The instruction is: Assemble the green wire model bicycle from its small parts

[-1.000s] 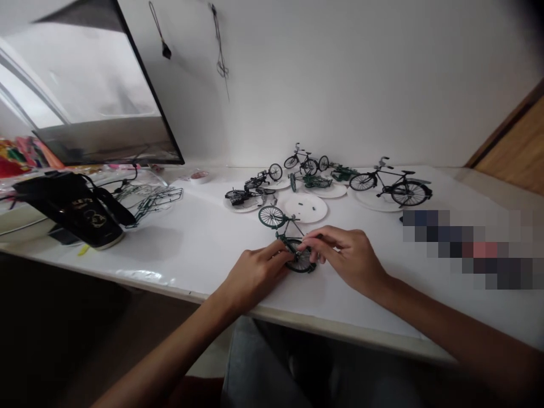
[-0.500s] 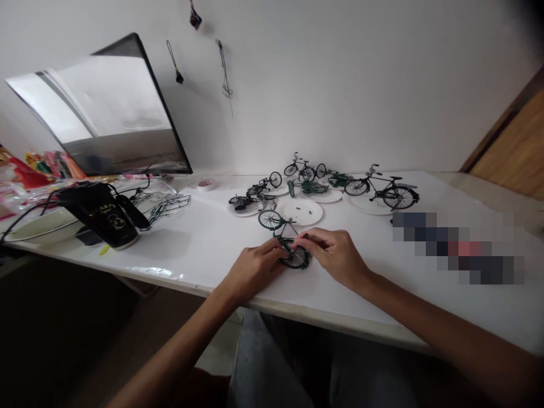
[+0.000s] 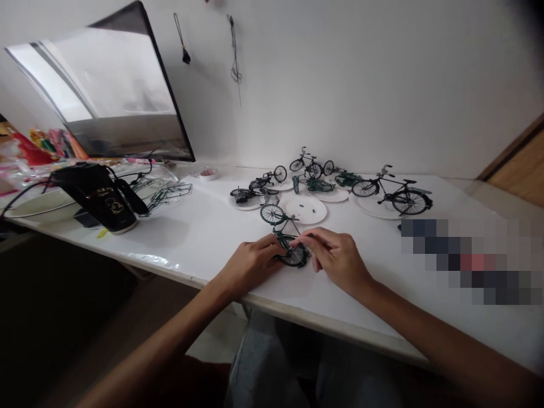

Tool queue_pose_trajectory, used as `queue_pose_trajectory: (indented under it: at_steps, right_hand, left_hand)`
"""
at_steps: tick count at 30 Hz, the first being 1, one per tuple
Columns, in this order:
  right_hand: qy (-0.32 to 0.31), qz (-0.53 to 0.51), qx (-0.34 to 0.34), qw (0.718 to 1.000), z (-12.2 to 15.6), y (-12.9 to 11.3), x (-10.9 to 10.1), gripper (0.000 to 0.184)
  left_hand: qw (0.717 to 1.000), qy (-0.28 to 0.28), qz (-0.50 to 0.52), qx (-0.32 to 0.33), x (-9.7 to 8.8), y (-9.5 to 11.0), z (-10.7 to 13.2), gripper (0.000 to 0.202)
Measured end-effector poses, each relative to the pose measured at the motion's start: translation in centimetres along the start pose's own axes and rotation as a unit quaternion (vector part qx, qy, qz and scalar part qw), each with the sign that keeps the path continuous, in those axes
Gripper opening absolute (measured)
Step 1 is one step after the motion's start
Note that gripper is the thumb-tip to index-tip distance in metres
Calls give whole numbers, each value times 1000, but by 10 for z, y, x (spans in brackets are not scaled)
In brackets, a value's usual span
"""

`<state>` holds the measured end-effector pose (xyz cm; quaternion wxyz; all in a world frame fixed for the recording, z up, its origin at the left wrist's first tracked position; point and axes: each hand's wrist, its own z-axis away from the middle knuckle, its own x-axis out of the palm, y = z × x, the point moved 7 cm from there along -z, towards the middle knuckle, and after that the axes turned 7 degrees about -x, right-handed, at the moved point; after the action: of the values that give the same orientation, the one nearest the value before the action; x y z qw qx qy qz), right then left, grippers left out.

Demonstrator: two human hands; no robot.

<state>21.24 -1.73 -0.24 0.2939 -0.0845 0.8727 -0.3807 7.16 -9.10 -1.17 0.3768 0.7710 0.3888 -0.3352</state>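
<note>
A small dark green model bicycle (image 3: 273,214) lies on the white table near its front edge, one wheel pointing away from me and the other between my hands. My left hand (image 3: 254,262) grips the near-wheel end, thumb and fingers closed on the frame there. Above that same wheel, my right hand (image 3: 340,256) pinches a small dark part (image 3: 311,235) at the fingertips; its shape is mostly hidden. The remaining right fingers curl beside the wheel. Just beyond the bicycle, a white paper plate (image 3: 306,214) carries a few tiny green pieces.
Upright model bicycles (image 3: 410,195) and more bicycle parts (image 3: 317,185) sit on plates along the back. To the left stand a black tumbler (image 3: 104,195), wire frames (image 3: 170,194), a bowl (image 3: 40,205) and a large screen (image 3: 127,96). A pixelated patch covers the right side.
The camera view has tilted slightly downward and turned a little left. The right hand's lower fingers show more beside the wheel; both hands stay at the same bicycle.
</note>
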Motion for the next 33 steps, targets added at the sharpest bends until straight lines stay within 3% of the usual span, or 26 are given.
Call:
queue_pose_trajectory:
  at_steps: [9, 14, 18, 21, 27, 33]
  right_hand:
    - [16, 83, -53, 995, -3, -11, 2, 28]
    - [-62, 132, -136, 980, -20, -16, 4, 17]
    - [-76, 116, -215, 967, -20, -15, 3, 29]
    - [-67, 94, -213, 970, -16, -11, -1, 30]
    - [-34, 117, -198, 973, -16, -14, -7, 5]
    - [-9, 113, -144, 983, -16, -6, -7, 6]
  left_hand:
    - [1000, -23, -9, 3, 2, -1, 0, 17]
    - [1000, -23, 0, -14, 6, -8, 2, 15]
    - [999, -26, 1, -19, 7, -10, 3, 16]
    - [999, -44, 3, -12, 8, -9, 2, 17]
    - [999, -35, 12, -9, 5, -8, 1, 18]
    - [1000, -14, -2, 4, 4, -6, 2, 17]
